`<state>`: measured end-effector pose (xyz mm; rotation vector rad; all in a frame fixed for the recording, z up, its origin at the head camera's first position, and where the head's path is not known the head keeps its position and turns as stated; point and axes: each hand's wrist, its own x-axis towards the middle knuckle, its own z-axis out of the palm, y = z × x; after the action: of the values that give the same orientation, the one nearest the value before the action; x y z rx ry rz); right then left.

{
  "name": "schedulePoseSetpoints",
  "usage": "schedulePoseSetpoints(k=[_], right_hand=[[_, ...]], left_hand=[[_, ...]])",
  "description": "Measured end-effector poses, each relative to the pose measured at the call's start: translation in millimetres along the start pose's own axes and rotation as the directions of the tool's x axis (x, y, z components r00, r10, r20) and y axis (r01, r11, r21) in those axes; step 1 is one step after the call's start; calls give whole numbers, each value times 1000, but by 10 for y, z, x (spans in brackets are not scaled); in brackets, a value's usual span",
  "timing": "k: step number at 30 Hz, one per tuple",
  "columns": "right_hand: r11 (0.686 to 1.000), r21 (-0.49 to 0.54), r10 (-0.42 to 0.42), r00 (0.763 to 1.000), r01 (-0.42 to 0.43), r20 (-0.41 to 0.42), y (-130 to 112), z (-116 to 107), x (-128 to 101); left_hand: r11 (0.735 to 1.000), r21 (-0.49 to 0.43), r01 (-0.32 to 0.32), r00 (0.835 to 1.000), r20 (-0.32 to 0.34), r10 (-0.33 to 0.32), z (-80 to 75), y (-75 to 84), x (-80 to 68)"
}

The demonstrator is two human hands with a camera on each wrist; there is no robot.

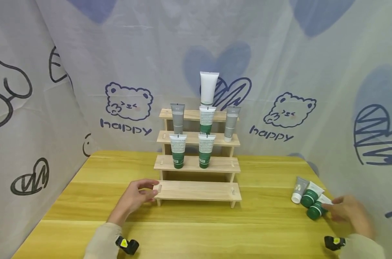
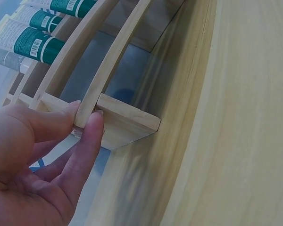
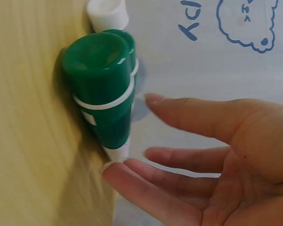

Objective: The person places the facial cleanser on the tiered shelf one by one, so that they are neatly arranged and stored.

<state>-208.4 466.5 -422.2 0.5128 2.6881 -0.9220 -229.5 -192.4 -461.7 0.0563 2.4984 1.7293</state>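
My left hand (image 1: 137,196) pinches the left end of the lowest step of a tiered wooden display stand (image 1: 196,190). In the left wrist view, thumb and forefinger (image 2: 90,136) sit on either side of that board's end. My right hand (image 1: 349,212) is beside a small group of tubes on the right of the table. Its fingers are spread around the nearest green-and-white squeeze tube (image 3: 101,89), thumb apart from it; whether a fingertip touches the tube's end I cannot tell. Another green-and-white tube (image 1: 309,198) and a grey tube with a white cap (image 1: 300,189) lie alongside.
Two green-and-white tubes (image 1: 178,151) stand on the stand's second step. Higher up are grey tubes (image 1: 178,118), another green-and-white tube (image 1: 206,118) and a large white tube (image 1: 209,86). A printed curtain (image 1: 170,46) hangs behind the wooden table (image 1: 196,237).
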Motion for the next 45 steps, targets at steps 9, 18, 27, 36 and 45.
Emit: schedulePoseSetpoints(k=[9, 18, 27, 36, 45], right_hand=[[997, -3, 79, 997, -79, -16, 105, 64, 61], [988, 100, 121, 992, -117, -37, 128, 124, 109], [990, 75, 124, 992, -121, -32, 107, 153, 115], [956, 231, 171, 983, -181, 67, 109, 162, 138], [965, 188, 168, 981, -184, 100, 117, 144, 162]], left_hand=[[1000, -6, -8, 1000, -5, 8, 16, -7, 5], [1000, -22, -9, 1000, 4, 9, -6, 19, -8], [1000, -26, -14, 1000, 17, 14, -8, -22, 23], [1000, -9, -3, 1000, 13, 3, -17, -51, 40], [1000, -13, 9, 1000, 10, -9, -13, -23, 18]])
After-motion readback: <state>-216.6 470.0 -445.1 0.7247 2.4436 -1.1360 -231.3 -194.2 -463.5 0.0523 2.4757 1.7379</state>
